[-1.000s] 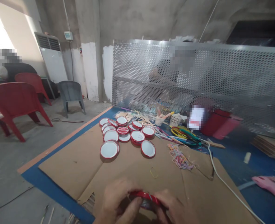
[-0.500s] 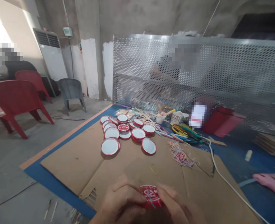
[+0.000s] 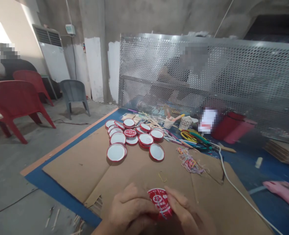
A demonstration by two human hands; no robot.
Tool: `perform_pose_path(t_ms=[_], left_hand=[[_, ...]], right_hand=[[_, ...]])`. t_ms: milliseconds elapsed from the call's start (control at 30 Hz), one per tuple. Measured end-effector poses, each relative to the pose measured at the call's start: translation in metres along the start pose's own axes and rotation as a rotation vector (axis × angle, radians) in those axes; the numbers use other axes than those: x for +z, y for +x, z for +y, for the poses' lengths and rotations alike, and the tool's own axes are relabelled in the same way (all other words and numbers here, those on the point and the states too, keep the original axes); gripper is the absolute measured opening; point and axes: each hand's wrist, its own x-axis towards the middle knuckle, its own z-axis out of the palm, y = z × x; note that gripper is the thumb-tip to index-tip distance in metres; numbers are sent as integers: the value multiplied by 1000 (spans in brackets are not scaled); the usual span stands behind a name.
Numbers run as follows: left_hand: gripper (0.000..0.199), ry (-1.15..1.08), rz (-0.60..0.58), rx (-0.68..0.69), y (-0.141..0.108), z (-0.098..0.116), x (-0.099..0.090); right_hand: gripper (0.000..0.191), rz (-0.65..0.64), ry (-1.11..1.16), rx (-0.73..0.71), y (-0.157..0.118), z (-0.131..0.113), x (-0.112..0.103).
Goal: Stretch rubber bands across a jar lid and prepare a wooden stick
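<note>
A red jar lid [image 3: 160,199] with white print is held between my two hands at the bottom of the view, its printed face toward me. A thin pale-blue strand lies across that face. My left hand [image 3: 132,209] grips the lid's left edge with curled fingers. On the other side, the fingers of my right hand [image 3: 183,209] pinch the right edge. Just beyond, a short yellow string [image 3: 162,177] lies on the cardboard [image 3: 134,176]. Farther off is a cluster of jar lids [image 3: 116,152], mostly with white insides up.
A tangle of coloured strings [image 3: 190,160], scissors [image 3: 200,140], a white cable [image 3: 232,182] and a pink glue gun [image 3: 281,192] are to the right. Behind them stand a lit phone [image 3: 207,120] and a perforated metal panel [image 3: 144,65], with a person beyond it. Chairs [image 3: 19,101] stand left.
The lid has risen slightly and tilted, so more of its printed face shows. Both hands keep hold of it. The camera view has shifted a little.
</note>
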Motion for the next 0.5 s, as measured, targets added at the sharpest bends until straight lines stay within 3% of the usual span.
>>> perform_pose_path(t_ms=[500], left_hand=[[9, -27, 33, -59, 2, 2, 0]], right_hand=[[31, -76, -35, 39, -10, 2, 5]])
